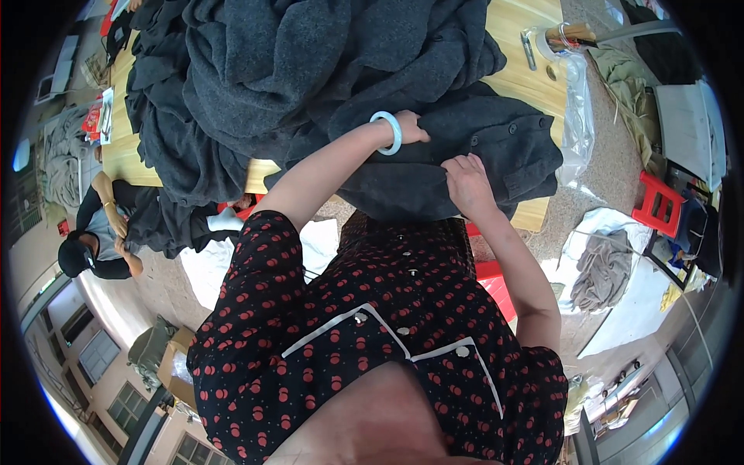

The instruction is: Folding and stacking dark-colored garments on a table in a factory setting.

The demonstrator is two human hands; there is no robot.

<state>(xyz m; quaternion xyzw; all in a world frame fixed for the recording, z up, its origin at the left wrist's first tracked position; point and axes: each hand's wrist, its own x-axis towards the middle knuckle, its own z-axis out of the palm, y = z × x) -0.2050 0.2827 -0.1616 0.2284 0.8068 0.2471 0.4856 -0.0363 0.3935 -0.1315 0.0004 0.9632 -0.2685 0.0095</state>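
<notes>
A dark grey buttoned cardigan (434, 182) lies across the near edge of the table in front of me, its buttons toward the right. My left hand (407, 129), below a pale bangle (393, 133), is closed on the knit at the cardigan's upper middle; its fingertips are partly hidden. Lower and to the right, my right hand (468, 183) has its bent fingers closed on the garment's front edge. Just beyond both hands rises a big heap of dark grey knitwear (271, 70).
The wooden table (523, 19) bears a white cup of tools (552, 45), a small cutter (528, 51) and clear plastic (575, 116). A red stool (659, 203) and a cloth pile (603, 267) are at right. At left, another person (97, 236) handles dark cloth.
</notes>
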